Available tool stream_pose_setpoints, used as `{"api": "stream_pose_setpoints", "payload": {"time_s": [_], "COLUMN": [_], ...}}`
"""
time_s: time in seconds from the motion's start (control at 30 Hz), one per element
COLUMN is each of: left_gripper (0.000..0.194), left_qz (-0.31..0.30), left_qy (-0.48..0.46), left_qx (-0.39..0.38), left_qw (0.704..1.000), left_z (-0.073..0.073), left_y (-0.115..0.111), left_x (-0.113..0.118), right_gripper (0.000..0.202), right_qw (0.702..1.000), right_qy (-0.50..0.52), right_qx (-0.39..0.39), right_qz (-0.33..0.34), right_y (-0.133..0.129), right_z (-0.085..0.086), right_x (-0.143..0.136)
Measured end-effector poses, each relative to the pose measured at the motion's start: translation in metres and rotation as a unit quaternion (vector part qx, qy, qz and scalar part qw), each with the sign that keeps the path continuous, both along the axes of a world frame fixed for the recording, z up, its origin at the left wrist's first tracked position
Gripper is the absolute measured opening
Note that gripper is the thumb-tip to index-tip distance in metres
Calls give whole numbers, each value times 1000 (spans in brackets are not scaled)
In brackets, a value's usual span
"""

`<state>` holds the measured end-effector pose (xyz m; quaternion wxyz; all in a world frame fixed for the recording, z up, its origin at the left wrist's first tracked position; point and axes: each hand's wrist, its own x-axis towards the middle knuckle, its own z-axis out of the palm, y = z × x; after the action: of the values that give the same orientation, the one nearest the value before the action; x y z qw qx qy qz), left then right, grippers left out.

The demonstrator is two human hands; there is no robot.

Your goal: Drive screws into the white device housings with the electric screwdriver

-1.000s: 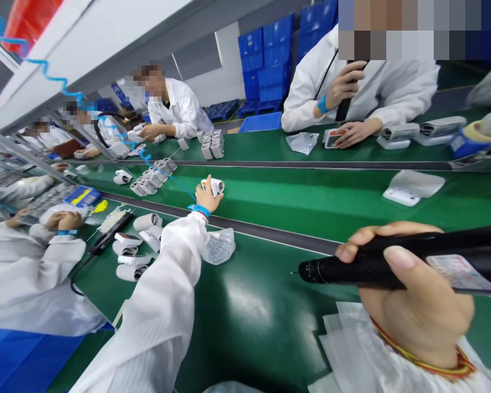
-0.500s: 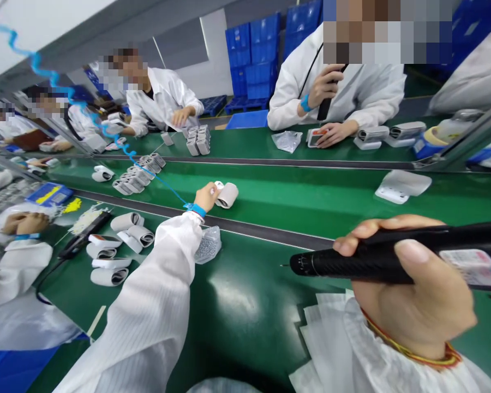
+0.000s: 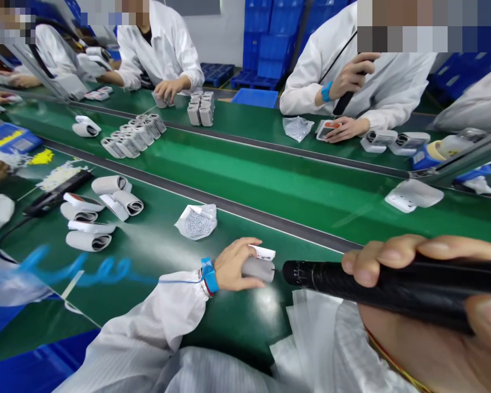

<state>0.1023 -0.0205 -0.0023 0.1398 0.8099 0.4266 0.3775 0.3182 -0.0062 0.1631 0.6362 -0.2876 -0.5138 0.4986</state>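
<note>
My left hand point(image 3: 235, 266), with a blue strap at its wrist, grips a wrist blood pressure monitor. The device is a white case with a rolled grey cuff point(image 3: 258, 269), low over the green bench. In my right hand point(image 3: 417, 295) is a black electric screwdriver point(image 3: 323, 277), lying across the palm with its tip pointing left at the monitor. The tip stands close to the cuff; whether it touches I cannot tell. Left of these, an open plastic bag of small metal screws point(image 3: 197, 222) lies on the bench.
Several more monitors point(image 3: 90, 240) lie at the left by another black screwdriver point(image 3: 59, 191). On the sunken green belt point(image 3: 270, 169) stand rows of cuffed units point(image 3: 133, 136) and one monitor point(image 3: 413, 195). Co-workers in white coats sit across, one holding a screwdriver. White sheets point(image 3: 311, 316) lie near my right sleeve.
My left hand has brought the monitor from the belt back to the bench before the screwdriver. The view has tilted down. A co-worker's hand across has moved onto a grey unit.
</note>
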Motion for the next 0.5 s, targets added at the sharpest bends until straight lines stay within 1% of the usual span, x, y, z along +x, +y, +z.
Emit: {"api": "stream_pose_setpoints", "payload": {"time_s": [0.07, 0.1, 0.2, 0.23, 0.3, 0.4, 0.5], "left_gripper": [77, 85, 95, 95, 89, 73, 65], "left_qz": [3, 2, 8, 16, 43, 81, 89], "left_qy": [10, 36, 128, 149, 168, 169, 165], "left_qx": [12, 20, 8, 0, -3, 31, 58], "left_qw": [1000, 999, 992, 989, 985, 982, 981], "left_z": [-5, -6, -7, -6, -3, 2, 6], "left_y": [-2, -2, -1, 0, 0, -2, -4], "left_x": [3, 4, 6, 7, 9, 14, 17], "right_gripper": [21, 21, 21, 20, 20, 19, 19], "right_qw": [1000, 999, 1000, 999, 999, 999, 1000], "right_qy": [21, 27, 25, 23, 22, 23, 19], "right_qx": [-5, -8, -7, -5, 1, 8, 10], "right_qz": [16, 18, 18, 22, 25, 25, 22], "right_y": [0, 1, 2, 2, 2, 3, 3], "right_z": [3, 3, 2, 1, -1, -3, -4], "right_x": [-7, -9, -14, -15, -16, -19, -21]}}
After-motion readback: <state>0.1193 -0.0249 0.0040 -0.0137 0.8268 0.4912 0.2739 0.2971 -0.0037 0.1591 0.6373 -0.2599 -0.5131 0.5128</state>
